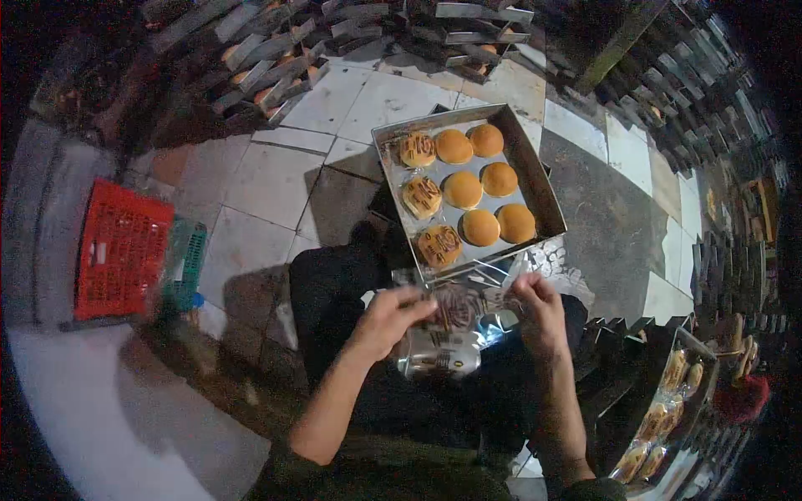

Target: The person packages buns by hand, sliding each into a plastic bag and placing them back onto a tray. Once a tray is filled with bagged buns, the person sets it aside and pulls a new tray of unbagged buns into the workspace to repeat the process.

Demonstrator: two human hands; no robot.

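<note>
We have a printed clear wrapper (pixel 458 305) stretched between both hands over our lap, just below the near edge of the metal tray (pixel 535 179). Left hand (pixel 391 317) is pinched closed on the wrapper's left end, right hand (pixel 536 307) pinched closed on its right end. Can't tell if a bun is inside it; blur and glare.

More wrappers (pixel 439 355) sit on our lap right under the hands, shiny, printed.

The tray holds bare buns (pixel 480 188) in the two right columns and wrapped buns (pixel 423 196) down the left column.

Handling call: film looks thin, light, slippery and crinkly, likely tears if yanked. Best held at the end edges by fingertips, as now. Buns look soft and light, easy to dent; take them by the sides, no squeezing the dome.

Red crate (pixel 121 250) is well apart on the left, on the tiled floor (pixel 267 179).
</note>
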